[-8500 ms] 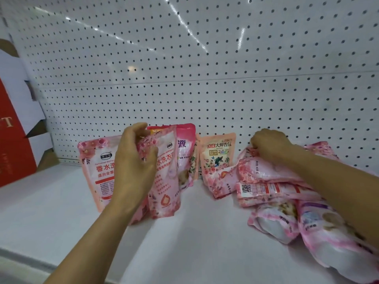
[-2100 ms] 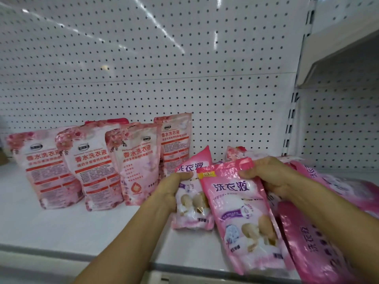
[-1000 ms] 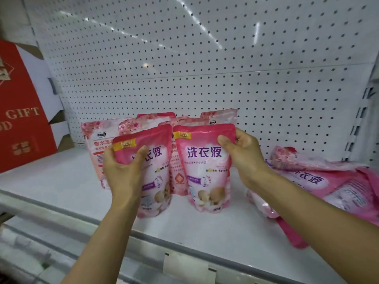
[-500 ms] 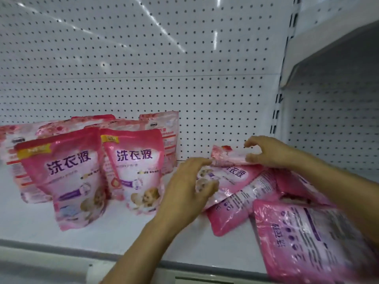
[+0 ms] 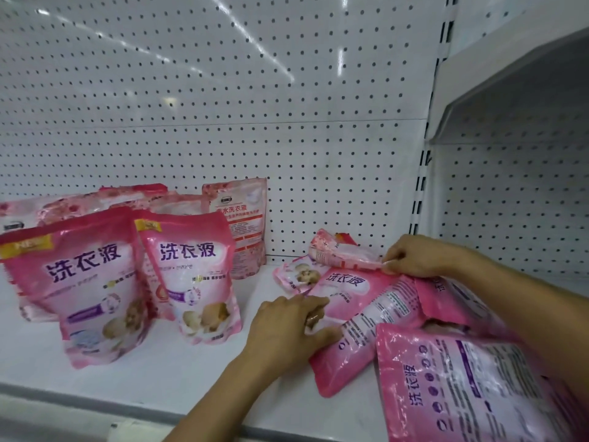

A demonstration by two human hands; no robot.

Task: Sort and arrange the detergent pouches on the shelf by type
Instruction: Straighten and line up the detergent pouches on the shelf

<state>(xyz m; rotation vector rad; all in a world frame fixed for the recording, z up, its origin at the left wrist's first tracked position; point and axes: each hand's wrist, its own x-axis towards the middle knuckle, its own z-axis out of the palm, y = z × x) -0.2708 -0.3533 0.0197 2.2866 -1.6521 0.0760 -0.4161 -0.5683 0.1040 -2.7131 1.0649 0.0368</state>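
Observation:
Two bright pink pouches (image 5: 89,282) (image 5: 191,272) stand upright at the left front of the white shelf (image 5: 159,371). Behind them stand several pale rose-patterned pouches, one showing fully (image 5: 242,224). On the right, a pile of pouches lies flat. My left hand (image 5: 293,327) grips the near edge of a bright pink pouch (image 5: 344,288) lying in that pile, fingers on top and thumb below. My right hand (image 5: 417,256) pinches the corner of a pale rose pouch (image 5: 341,253) lying on top at the back of the pile.
A big pink pouch (image 5: 462,387) lies back side up at the front right, over the shelf's front edge. A white pegboard wall (image 5: 287,122) closes the back. A slotted upright (image 5: 420,186) and a higher neighbouring shelf (image 5: 510,59) stand to the right.
A second ago each hand held a bright pink pouch upright; both now stand on the shelf, released. Both hands have moved right onto the pile, the left sliding down to a pouch's edge.

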